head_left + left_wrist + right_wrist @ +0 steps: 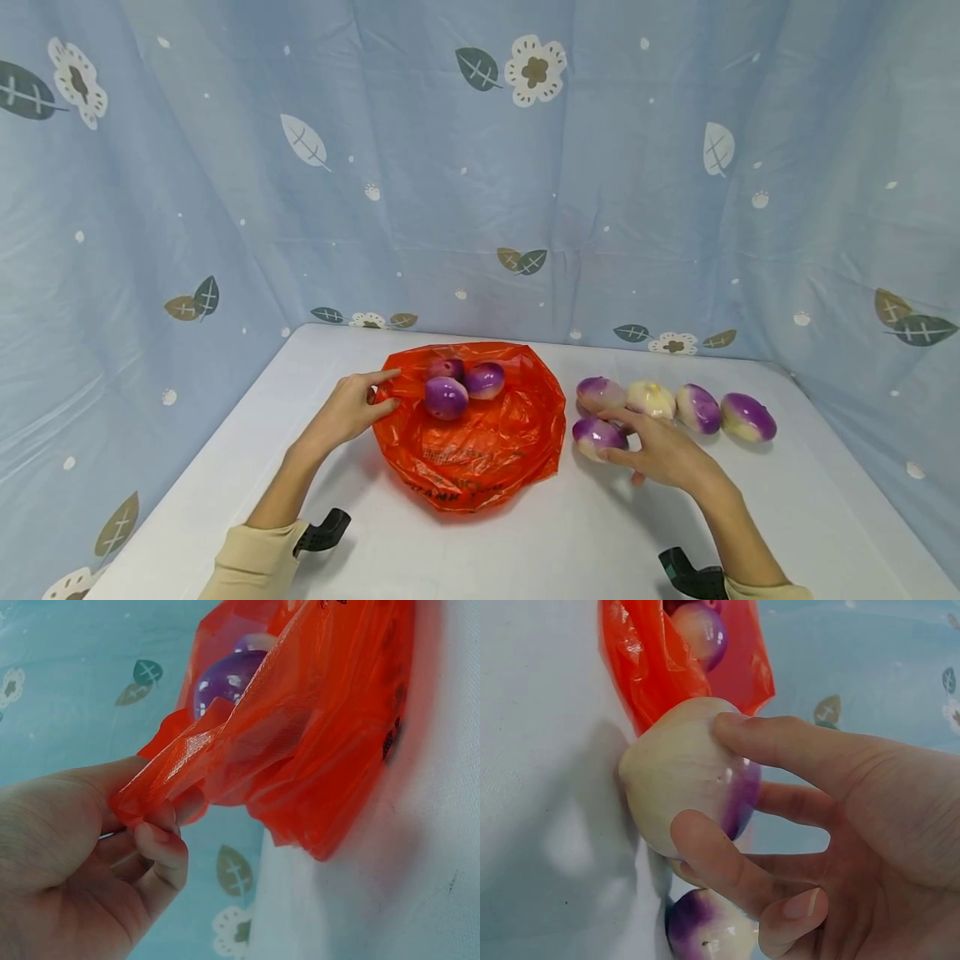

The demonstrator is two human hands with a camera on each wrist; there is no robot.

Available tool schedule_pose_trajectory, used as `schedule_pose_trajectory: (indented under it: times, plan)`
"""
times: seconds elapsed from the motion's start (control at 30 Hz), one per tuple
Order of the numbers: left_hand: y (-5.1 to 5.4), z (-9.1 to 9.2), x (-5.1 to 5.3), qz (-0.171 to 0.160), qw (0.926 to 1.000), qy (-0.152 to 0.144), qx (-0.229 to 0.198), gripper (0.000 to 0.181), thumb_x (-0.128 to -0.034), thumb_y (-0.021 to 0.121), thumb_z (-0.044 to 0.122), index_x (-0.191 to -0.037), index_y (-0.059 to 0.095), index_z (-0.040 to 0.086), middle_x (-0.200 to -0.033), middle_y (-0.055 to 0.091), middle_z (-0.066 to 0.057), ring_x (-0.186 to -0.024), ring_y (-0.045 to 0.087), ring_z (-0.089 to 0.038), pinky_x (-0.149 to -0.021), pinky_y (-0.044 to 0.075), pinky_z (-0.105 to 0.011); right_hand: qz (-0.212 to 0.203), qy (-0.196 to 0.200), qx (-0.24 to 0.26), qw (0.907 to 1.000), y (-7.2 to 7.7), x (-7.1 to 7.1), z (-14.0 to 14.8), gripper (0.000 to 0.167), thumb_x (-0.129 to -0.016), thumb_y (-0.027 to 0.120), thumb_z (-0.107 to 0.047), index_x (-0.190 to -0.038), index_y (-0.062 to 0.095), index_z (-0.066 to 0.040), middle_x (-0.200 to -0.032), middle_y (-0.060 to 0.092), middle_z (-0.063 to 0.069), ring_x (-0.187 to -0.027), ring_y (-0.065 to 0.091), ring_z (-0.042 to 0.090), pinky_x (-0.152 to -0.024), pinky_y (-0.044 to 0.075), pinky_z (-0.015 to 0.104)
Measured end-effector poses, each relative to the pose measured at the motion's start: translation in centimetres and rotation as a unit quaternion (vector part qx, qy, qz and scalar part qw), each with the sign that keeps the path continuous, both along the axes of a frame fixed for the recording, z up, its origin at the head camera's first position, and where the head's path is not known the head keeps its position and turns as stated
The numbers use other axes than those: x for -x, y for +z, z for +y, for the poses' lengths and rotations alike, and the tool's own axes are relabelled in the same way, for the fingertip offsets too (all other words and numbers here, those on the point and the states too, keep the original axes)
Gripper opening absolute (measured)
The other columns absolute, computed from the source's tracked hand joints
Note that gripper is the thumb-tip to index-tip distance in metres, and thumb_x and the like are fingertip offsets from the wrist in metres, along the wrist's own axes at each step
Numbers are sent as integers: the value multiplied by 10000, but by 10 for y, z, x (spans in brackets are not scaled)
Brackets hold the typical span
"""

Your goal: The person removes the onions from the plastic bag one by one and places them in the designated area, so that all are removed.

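A red plastic bag [480, 446] lies spread on the white table with its mouth up, holding three purple-and-white turnips [447, 398]. At its left side my left hand [351, 408] pinches the rim between thumb and fingers; the left wrist view shows the film [300, 742] pulled taut from them. Right of the bag my right hand [656, 450] grips a turnip [597, 437]. In the right wrist view thumb and fingers lie around this turnip [679, 776], its pale pointed end facing the table. Whether it touches the tabletop I cannot tell.
Behind my right hand a row of turnips [697, 408] stretches to the right, one of them mostly pale [651, 399]. A blue patterned curtain [420, 183] hangs along the table's back and sides. Black wrist mounts [322, 532] sit on both forearms.
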State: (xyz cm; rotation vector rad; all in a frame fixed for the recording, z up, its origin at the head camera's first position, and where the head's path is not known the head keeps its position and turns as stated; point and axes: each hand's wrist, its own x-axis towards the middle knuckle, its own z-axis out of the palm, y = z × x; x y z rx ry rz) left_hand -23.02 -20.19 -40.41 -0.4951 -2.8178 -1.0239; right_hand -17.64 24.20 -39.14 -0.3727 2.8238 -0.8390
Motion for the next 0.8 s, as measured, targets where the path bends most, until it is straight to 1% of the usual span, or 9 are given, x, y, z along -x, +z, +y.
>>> schedule_pose_trajectory:
  times: [0.2, 0.4, 0.63, 0.8]
  plan:
    - [1, 0, 0, -24, 10000, 13, -19, 480, -873, 685, 93, -1329, 585, -19, -598, 475, -6, -543, 440, -127, -463, 393, -209, -86, -58, 159, 9998, -2, 1, 0, 670, -844, 741, -401, -1449, 479, -284, -1251, 584, 108, -516, 620, 186, -717, 537, 349]
    - [1, 1, -1, 32, 10000, -9, -12, 472, -871, 685, 94, -1320, 592, -20, -606, 486, -4, -545, 442, -123, -464, 397, -209, -163, -82, 264, 9995, -4, 1, 1, 669, -845, 741, -397, -1450, 471, -302, -1196, 613, 120, -521, 620, 198, -705, 532, 337]
    - [1, 1, -1, 15, 10000, 10, 13, 473, -872, 685, 93, -1323, 592, -14, -597, 472, -2, -539, 437, -123, -462, 392, -208, -119, -160, 211, 9996, -7, 3, 1, 661, -846, 738, -406, -1443, 476, -300, -1209, 606, 106, -515, 617, 195, -684, 528, 329]
    - [1, 1, -1, -11, 10000, 24, 39, 474, -872, 686, 95, -1324, 592, -10, -606, 478, -5, -543, 439, -126, -465, 397, -208, -76, -193, 129, 9997, -7, 2, 2, 652, -854, 724, -427, -1436, 479, -268, -1196, 624, 125, -509, 622, 175, -718, 537, 355]
